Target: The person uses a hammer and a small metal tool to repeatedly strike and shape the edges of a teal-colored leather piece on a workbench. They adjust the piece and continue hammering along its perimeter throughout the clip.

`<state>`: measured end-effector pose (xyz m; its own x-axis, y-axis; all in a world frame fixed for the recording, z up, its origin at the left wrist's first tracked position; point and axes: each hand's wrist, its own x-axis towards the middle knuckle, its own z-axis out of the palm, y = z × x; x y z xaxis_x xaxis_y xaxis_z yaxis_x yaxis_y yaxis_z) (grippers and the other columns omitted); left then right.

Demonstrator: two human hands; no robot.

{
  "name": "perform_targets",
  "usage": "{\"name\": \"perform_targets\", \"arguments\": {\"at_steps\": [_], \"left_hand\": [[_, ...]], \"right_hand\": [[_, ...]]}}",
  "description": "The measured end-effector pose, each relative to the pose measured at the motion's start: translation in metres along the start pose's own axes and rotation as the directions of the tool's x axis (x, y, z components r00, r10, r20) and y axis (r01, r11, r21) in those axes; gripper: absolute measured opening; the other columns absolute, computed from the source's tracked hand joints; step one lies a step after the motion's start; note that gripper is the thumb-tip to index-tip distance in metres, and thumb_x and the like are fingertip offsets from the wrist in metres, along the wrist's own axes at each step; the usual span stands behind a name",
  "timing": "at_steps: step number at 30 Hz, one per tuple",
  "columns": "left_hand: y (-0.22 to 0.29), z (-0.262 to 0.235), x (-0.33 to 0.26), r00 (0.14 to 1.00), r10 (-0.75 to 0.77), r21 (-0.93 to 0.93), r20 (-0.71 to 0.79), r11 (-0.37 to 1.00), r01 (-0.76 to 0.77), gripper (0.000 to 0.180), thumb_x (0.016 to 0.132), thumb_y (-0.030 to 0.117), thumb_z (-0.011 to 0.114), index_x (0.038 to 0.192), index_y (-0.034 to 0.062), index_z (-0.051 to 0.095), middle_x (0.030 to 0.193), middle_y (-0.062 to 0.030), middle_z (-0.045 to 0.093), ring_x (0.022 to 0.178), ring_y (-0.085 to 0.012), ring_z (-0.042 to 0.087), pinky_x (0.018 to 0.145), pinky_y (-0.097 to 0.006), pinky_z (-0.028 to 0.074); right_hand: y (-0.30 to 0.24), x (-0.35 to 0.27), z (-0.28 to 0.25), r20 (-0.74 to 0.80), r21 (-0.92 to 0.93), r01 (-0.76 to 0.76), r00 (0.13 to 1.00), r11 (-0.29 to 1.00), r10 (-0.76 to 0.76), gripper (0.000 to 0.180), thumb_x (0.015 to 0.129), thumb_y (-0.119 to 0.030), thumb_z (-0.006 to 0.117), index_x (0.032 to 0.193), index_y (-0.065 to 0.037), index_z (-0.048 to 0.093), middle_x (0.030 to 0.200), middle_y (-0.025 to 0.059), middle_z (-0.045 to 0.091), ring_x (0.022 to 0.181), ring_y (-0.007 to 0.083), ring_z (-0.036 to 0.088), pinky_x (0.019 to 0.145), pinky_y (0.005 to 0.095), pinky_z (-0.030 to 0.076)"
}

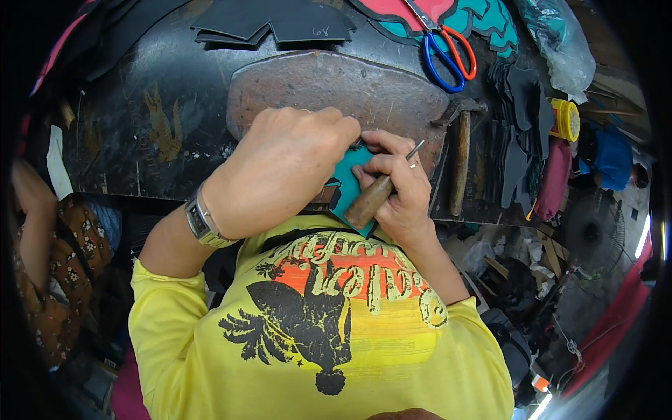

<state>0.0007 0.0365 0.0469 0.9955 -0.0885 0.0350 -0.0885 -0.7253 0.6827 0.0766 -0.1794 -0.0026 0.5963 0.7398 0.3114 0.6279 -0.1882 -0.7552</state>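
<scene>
My right hand is closed round the wooden handle of an awl, its thin metal tip pointing up past the fingers. With its thumb and fingers it also steadies a teal leather-like piece that has black edging. My left hand, with a watch at the wrist, is closed at the far edge of the same piece. Its fingertips are turned away, so exactly what they pinch is hidden. The piece lies between both hands, over the near edge of the dark table and in front of my yellow shirt.
Beyond my hands lies a worn brown slab. To its right are a hammer, scissors with blue and red handles, stacked black pieces and a yellow tub. Black sheets lie behind. Another person's arm is at far left.
</scene>
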Motion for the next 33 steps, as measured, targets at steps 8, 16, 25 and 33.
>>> {"name": "perform_targets", "arguments": {"at_steps": [8,16,25,33], "left_hand": [[0.006,0.028,-0.011,0.977,0.099,-0.069,-0.191,0.991,-0.114,0.027,0.073,-0.003,0.081,0.097,0.0035,0.069,0.088,-0.0109,0.061,0.082,-0.0324,0.068,0.070,-0.041,0.056],[0.000,0.044,-0.022,0.954,0.083,-0.111,-0.289,0.987,-0.119,0.024,0.072,-0.004,0.083,0.093,0.0016,0.071,0.085,-0.0099,0.062,0.078,-0.0293,0.067,0.067,-0.038,0.056],[-0.010,0.053,-0.026,0.931,0.199,-0.079,-0.307,0.969,-0.233,0.018,0.079,0.008,0.072,0.096,0.0032,0.066,0.085,-0.0094,0.056,0.077,-0.0272,0.062,0.064,-0.036,0.053],[-0.007,0.054,-0.025,0.934,0.111,-0.131,-0.339,0.978,-0.163,0.024,0.072,-0.002,0.085,0.091,0.0023,0.071,0.086,-0.0083,0.066,0.076,-0.0253,0.066,0.064,-0.036,0.055]], "right_hand": [[0.005,-0.002,-0.005,-0.036,0.190,-0.016,0.999,0.982,0.023,0.025,0.079,0.009,0.080,0.092,-0.004,0.064,0.114,0.0177,0.075,0.091,0.0278,0.071,0.079,0.0346,0.058],[0.005,-0.003,-0.005,-0.066,0.208,0.015,0.998,0.978,-0.001,0.023,0.082,0.007,0.078,0.095,-0.005,0.063,0.109,0.0172,0.076,0.090,0.0290,0.072,0.080,0.0373,0.057],[0.007,-0.008,-0.010,-0.064,0.238,0.004,0.998,0.971,0.011,0.021,0.090,0.005,0.075,0.098,-0.005,0.059,0.113,0.0204,0.076,0.101,0.0285,0.070,0.091,0.0408,0.053],[0.009,-0.003,-0.006,-0.048,0.162,0.061,0.997,0.985,-0.054,0.020,0.083,0.002,0.078,0.096,-0.005,0.065,0.109,0.0167,0.078,0.091,0.0312,0.072,0.082,0.0402,0.056]]}}
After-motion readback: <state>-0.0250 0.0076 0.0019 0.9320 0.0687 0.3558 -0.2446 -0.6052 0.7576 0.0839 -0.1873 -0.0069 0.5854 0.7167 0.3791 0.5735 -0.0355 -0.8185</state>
